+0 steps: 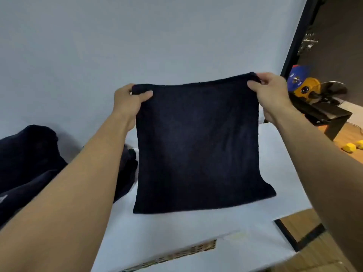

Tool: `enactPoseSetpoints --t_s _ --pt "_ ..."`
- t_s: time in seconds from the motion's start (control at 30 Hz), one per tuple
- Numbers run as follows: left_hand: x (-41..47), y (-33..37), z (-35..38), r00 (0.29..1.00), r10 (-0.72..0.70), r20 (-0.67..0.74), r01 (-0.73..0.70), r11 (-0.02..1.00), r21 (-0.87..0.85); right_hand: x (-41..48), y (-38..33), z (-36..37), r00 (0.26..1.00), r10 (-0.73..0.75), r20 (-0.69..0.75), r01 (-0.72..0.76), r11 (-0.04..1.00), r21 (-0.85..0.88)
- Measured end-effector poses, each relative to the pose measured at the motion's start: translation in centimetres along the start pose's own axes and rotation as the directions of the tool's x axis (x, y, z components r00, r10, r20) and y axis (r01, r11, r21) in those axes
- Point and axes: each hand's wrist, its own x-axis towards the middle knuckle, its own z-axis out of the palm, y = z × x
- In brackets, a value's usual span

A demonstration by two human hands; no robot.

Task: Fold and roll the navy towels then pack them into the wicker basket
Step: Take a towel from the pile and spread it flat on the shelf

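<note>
— What is the surface like?
— The table (176, 228) is covered in plain white and runs back to a pale blue-grey wall (137, 36) on the far side. At its near right corner a black leg (290, 236) shows, with a wooden floor (322, 250) under it.

— And where is the towel?
— The towel (196, 144) hangs over the middle of the table, held up by its top edge and spread flat toward the person. Its lower edge meets the white cover, and the right bottom corner flares outward.

— How do the hands hold it?
— The left hand (129, 103) pinches the top left corner, thumb on the near face and fingers behind the cloth. The right hand (269, 95) pinches the top right corner the same way, a little higher in the frame.

— What else is on the table?
— A pile (29, 163) of navy cloth lies at the left, partly hidden by the left forearm. The basket (176, 254) shows only a blurred woven rim at the near edge, below the towel.

— And the room on the right?
— A black post (294, 46) ends the wall. Past it the room is dim: a yellow and blue object (308, 87) sits on a black stand (330, 114), and two yellow blocks (349, 147) lie on the wood nearby.
</note>
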Motion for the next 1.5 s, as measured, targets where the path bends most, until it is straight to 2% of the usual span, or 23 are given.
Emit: enactPoseSetpoints --t_s 0.13,0.23,0.33,0.43,0.5,0.57,0.63,0.67,0.7,0.77,0.87,0.93,1.0,1.1,1.17,1.2,1.27,1.33,1.37,1.43,1.5 --pt "-2.2 6.3 -1.4 0.987 0.161 0.027 -0.153 0.971 -0.184 -1.4 -7.3 -1.8 0.986 -0.158 -0.056 0.165 0.972 0.167" --pt "-4.6 7.6 -3.2 0.978 0.177 0.113 -0.151 0.966 -0.209 -4.3 -10.0 -3.3 0.978 -0.209 -0.006 0.205 0.95 0.237" --pt "-7.5 6.8 -5.6 0.963 0.097 0.253 -0.061 0.987 -0.147 -7.8 -9.5 -5.3 0.984 -0.158 0.082 0.131 0.955 0.266" --pt "-10.5 4.2 -7.8 0.922 -0.087 0.377 0.11 0.993 -0.041 -11.2 -7.1 -7.7 0.973 -0.055 0.226 -0.006 0.966 0.259" --pt "-12.5 2.0 -9.0 0.858 -0.247 0.451 0.241 0.968 0.071 -13.7 -5.0 -8.9 0.935 0.082 0.345 -0.147 0.975 0.167" --pt "-14.3 -0.2 -9.8 0.767 -0.403 0.5 0.328 0.915 0.234 -16.0 -2.6 -9.6 0.858 0.277 0.433 -0.275 0.959 -0.067" --pt "-15.8 -2.0 -10.1 0.695 -0.51 0.506 0.344 0.855 0.389 -17.8 -0.7 -9.9 0.765 0.451 0.46 -0.334 0.888 -0.316" --pt "-16.0 -2.5 -10.1 0.687 -0.529 0.499 0.344 0.841 0.418 -18.2 0.0 -9.9 0.742 0.491 0.457 -0.342 0.863 -0.371" --pt "-16.1 -2.8 -9.8 0.701 -0.526 0.482 0.344 0.841 0.417 -18.3 0.4 -9.9 0.739 0.5 0.453 -0.349 0.858 -0.378" --pt "-15.3 -2.9 -8.8 0.788 -0.467 0.401 0.328 0.87 0.367 -17.8 0.6 -9.7 0.771 0.456 0.444 -0.336 0.884 -0.324" --pt "-12.7 -2.8 -6.8 0.914 -0.349 0.21 0.295 0.922 0.25 -15.2 0.6 -8.6 0.881 0.335 0.335 -0.263 0.934 -0.243" --pt "-10.1 -3.3 -5.2 0.957 -0.275 0.089 0.246 0.937 0.248 -12.5 1.4 -7.5 0.935 0.273 0.226 -0.226 0.951 -0.213" --pt "-7.1 -4.5 -3.4 0.978 -0.21 -0.021 0.205 0.923 0.326 -9.7 3.2 -5.8 0.957 0.244 0.158 -0.203 0.95 -0.239" --pt "-3.1 -7.4 -1.0 0.98 -0.132 -0.148 0.191 0.833 0.52 -6.4 7.2 -3.4 0.966 0.245 0.079 -0.194 0.894 -0.404" --pt "-2.1 -8.9 0.8 0.986 -0.026 -0.164 0.137 0.691 0.71 -5.5 9.4 -2.1 0.977 0.207 0.055 -0.135 0.792 -0.595" --pt "-2.2 -9.5 1.7 0.99 0.047 -0.131 0.075 0.614 0.786 -5.5 10.2 -1.4 0.985 0.162 0.064 -0.076 0.729 -0.68" --pt "-3.4 -11.0 3.7 0.987 0.145 0.073 -0.141 0.545 0.826 -6.6 11.0 0.9 0.983 0.021 0.184 0.121 0.678 -0.725" --pt "-5.7 -12.9 5.3 0.935 0.077 0.347 -0.34 0.473 0.813 -8.6 11.5 3.8 0.905 -0.063 0.422 0.358 0.649 -0.671" --pt "-6.7 -13.9 5.5 0.905 -0.011 0.425 -0.387 0.392 0.835 -9.6 12.0 4.9 0.848 -0.028 0.529 0.436 0.603 -0.668" --pt "-7.6 -15.5 4.4 0.892 -0.147 0.428 -0.385 0.252 0.888 -10.3 13.5 5.5 0.785 0.121 0.607 0.484 0.49 -0.725" --pt "-7.4 -16.1 2.3 0.912 -0.177 0.37 -0.339 0.183 0.923 -9.2 14.7 4.2 0.803 0.198 0.562 0.458 0.398 -0.795"
